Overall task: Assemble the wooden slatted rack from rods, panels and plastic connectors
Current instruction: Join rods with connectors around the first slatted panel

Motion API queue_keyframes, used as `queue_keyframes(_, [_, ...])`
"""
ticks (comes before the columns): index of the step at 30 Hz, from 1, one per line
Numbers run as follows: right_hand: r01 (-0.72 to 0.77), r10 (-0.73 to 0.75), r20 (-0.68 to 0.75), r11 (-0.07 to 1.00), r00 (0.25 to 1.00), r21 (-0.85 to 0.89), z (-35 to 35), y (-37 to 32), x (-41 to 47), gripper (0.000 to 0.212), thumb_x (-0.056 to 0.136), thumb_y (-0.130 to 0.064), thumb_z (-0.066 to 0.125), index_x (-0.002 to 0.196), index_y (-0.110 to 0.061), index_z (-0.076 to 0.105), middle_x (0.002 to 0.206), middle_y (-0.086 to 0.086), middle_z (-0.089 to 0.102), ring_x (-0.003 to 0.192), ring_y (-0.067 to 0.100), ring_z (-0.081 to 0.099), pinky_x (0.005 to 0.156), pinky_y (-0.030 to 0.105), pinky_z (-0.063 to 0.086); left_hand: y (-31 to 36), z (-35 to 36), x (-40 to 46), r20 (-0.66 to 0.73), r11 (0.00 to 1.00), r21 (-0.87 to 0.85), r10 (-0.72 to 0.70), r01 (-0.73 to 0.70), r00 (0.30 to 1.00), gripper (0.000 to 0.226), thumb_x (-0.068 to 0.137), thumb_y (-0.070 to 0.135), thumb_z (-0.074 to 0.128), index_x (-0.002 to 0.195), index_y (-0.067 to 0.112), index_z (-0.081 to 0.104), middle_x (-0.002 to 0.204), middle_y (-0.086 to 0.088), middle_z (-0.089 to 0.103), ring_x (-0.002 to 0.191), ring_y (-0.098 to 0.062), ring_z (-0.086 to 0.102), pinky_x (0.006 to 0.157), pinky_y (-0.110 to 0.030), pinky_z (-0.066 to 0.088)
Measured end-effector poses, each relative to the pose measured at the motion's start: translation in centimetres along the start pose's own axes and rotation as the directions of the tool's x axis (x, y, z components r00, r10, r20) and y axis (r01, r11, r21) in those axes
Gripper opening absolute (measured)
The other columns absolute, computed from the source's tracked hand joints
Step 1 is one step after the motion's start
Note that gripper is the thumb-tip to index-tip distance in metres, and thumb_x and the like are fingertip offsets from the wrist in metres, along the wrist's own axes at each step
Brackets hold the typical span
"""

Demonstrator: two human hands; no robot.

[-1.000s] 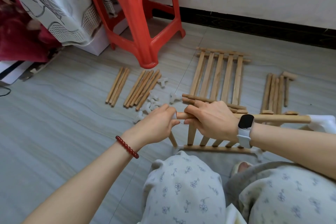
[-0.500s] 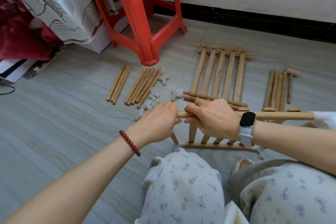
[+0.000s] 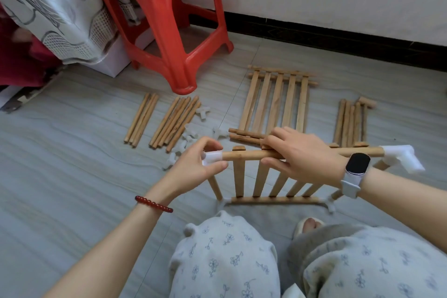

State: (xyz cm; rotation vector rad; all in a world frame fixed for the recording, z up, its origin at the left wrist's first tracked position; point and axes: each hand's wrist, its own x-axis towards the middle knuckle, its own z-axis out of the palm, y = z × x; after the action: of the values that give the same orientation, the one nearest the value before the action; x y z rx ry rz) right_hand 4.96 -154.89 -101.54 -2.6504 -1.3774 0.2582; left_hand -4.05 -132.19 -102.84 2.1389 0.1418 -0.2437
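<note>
Covering the rod, both hands hide its middle.

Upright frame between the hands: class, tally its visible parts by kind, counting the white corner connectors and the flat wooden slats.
White corner connectors: 4
Flat wooden slats: 5
Total: 9
</note>
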Motion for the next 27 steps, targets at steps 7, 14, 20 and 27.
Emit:
queue_keyframes(7, [0.011, -0.006, 0.042, 0.993, 0.999, -0.121, 0.6, 0.9, 0.0, 0.069, 0.068, -0.078, -0.004, 0.085, -0.029, 0.04, 0.063, -0.011, 0.041, 0.053, 0.005, 0.042, 0.048, 0.021, 0.042, 1.8, 0.6, 1.5, -0.03, 0.864, -0.467, -0.227, 0.187, 0.973, 0.046, 0.097, 0.031, 0.04, 0.06, 0.01, 0.057, 0.057, 0.004, 0.056, 0.059, -0.009, 0.051, 0.065, -0.024, 0.038])
queue_keyframes(14, [0.153, -0.133, 0.171, 0.982, 0.976, -0.107, 0.3, 1.0, 0.3, 0.068, 0.07, -0.073, -0.007, 0.089, -0.024, 0.037, 0.06, -0.009, 0.04, 0.051, 0.011, 0.04, 0.044, 0.02, 0.02, 1.3, 0.9, 1.8, -0.009, 0.894, -0.42, -0.175, 0.155, 0.985, 0.046, 0.096, 0.032, 0.041, 0.053, 0.021, 0.052, 0.064, 0.007, 0.055, 0.064, -0.007, 0.049, 0.072, -0.034, 0.031])
queue_keyframes(20, [0.141, -0.123, 0.179, 0.986, 0.976, -0.089, 0.6, 0.9, 0.6, 0.07, 0.07, -0.07, -0.008, 0.092, -0.022, 0.037, 0.061, -0.01, 0.04, 0.052, 0.013, 0.042, 0.05, 0.026, 0.028, 0.8, 1.0, 2.6, 0.049, 0.786, -0.605, -0.125, 0.129, 0.991, 0.038, 0.089, 0.044, 0.044, 0.059, 0.021, 0.048, 0.062, 0.004, 0.049, 0.06, -0.013, 0.044, 0.067, -0.029, 0.036])
queue_keyframes(27, [0.166, -0.158, 0.145, 0.985, 0.977, -0.045, 0.7, 0.7, 1.2, 0.06, 0.072, -0.07, -0.005, 0.085, -0.023, 0.03, 0.057, -0.01, 0.037, 0.046, 0.009, 0.035, 0.048, 0.024, 0.029, 0.4, 1.5, 3.3, 0.068, 0.748, -0.66, -0.038, 0.073, 0.997, 0.032, 0.089, 0.033, 0.043, 0.059, 0.02, 0.045, 0.062, 0.002, 0.043, 0.057, -0.01, 0.042, 0.055, -0.016, 0.041])
